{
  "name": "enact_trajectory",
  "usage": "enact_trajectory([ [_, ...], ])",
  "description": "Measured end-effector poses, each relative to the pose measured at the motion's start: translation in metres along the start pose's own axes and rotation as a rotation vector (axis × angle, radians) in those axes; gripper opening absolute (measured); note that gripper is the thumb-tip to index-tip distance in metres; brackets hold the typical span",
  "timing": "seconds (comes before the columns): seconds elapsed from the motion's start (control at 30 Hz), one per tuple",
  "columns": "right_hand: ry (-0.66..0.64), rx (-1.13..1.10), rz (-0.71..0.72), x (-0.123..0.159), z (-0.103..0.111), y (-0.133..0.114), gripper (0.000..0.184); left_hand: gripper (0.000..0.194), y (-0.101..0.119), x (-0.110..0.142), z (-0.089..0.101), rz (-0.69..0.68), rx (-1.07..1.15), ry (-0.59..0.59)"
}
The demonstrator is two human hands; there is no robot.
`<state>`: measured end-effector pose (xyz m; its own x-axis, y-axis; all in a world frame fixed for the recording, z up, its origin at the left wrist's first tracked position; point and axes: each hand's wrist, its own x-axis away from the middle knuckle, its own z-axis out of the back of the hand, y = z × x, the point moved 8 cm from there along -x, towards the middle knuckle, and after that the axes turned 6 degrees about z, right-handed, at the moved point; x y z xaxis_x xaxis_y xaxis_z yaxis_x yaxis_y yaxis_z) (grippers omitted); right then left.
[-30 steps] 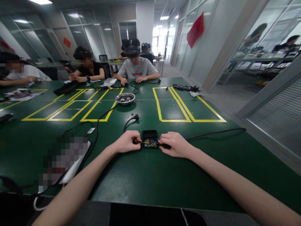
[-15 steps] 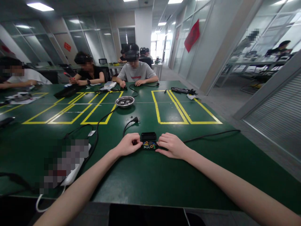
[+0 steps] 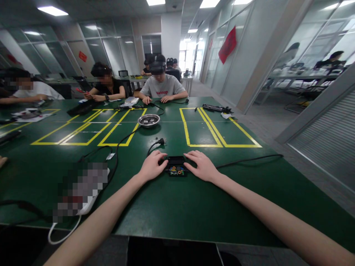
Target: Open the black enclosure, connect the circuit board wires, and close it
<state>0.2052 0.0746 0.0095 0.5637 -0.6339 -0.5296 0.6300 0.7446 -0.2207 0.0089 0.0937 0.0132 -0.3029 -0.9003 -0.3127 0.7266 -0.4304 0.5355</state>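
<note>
A small circuit board point(image 3: 174, 171) with copper-ringed coils lies in a black housing on the green table in front of me. Just beyond it is a black plastic cover point(image 3: 176, 160). My left hand point(image 3: 153, 165) is at the cover's left end, thumb and fingers apart. Opposite, my right hand point(image 3: 202, 165) has its thumb and fingers spread by the right end. The fingertips are right at the cover's ends; whether they press on it is not clear. Black cords come out past both hands, a plug point(image 3: 161, 141) lying beyond my left hand.
A metal bowl point(image 3: 149, 120) with small metal parts stands farther back. On the left lies a white power strip point(image 3: 90, 201), partly blurred out. Yellow tape point(image 3: 205, 145) marks rectangles on the table point(image 3: 155, 218). A folded black tripod point(image 3: 217, 108) and several seated people are across it.
Both hands have moved from the sides of the circuit board housing outward and up to the cover's ends, and their fingers have spread. The view has shifted slightly.
</note>
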Motion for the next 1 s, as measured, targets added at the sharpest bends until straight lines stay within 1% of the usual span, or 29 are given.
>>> enact_trajectory([
  [0.03, -0.002, -0.013, -0.024, -0.001, -0.002, 0.003, 0.027, 0.020, -0.001, 0.000, -0.001, 0.002, -0.012, -0.010],
  [0.1, -0.009, -0.053, -0.045, -0.002, -0.004, 0.007, 0.021, 0.019, -0.002, 0.000, -0.004, -0.004, -0.009, -0.040],
  [0.23, -0.010, -0.150, -0.058, -0.001, -0.006, 0.010, 0.011, 0.019, -0.005, 0.000, -0.006, 0.003, 0.088, -0.096],
  [0.33, -0.018, -0.203, -0.081, 0.000, -0.007, 0.012, 0.007, 0.021, -0.008, 0.000, -0.005, 0.038, 0.150, -0.100],
  [0.47, -0.028, -0.223, -0.075, -0.002, -0.008, 0.013, 0.011, 0.020, -0.006, 0.002, -0.006, 0.058, 0.178, -0.092],
  [0.63, -0.031, -0.234, -0.025, -0.002, -0.003, 0.007, 0.015, 0.020, -0.003, 0.003, -0.007, 0.079, 0.323, -0.117],
  [0.7, -0.035, -0.241, -0.008, -0.002, -0.002, 0.003, 0.015, 0.018, -0.005, 0.003, -0.006, 0.101, 0.387, -0.134],
  [0.8, -0.047, -0.241, 0.010, -0.002, -0.001, -0.001, 0.015, 0.023, -0.010, 0.002, -0.007, 0.151, 0.458, -0.174],
  [0.87, -0.052, -0.237, 0.014, -0.002, -0.001, -0.002, 0.013, 0.025, -0.013, 0.001, -0.009, 0.179, 0.475, -0.206],
  [1.0, -0.053, -0.246, 0.016, -0.001, 0.000, -0.003, 0.012, 0.022, -0.014, 0.002, -0.010, 0.195, 0.510, -0.240],
])
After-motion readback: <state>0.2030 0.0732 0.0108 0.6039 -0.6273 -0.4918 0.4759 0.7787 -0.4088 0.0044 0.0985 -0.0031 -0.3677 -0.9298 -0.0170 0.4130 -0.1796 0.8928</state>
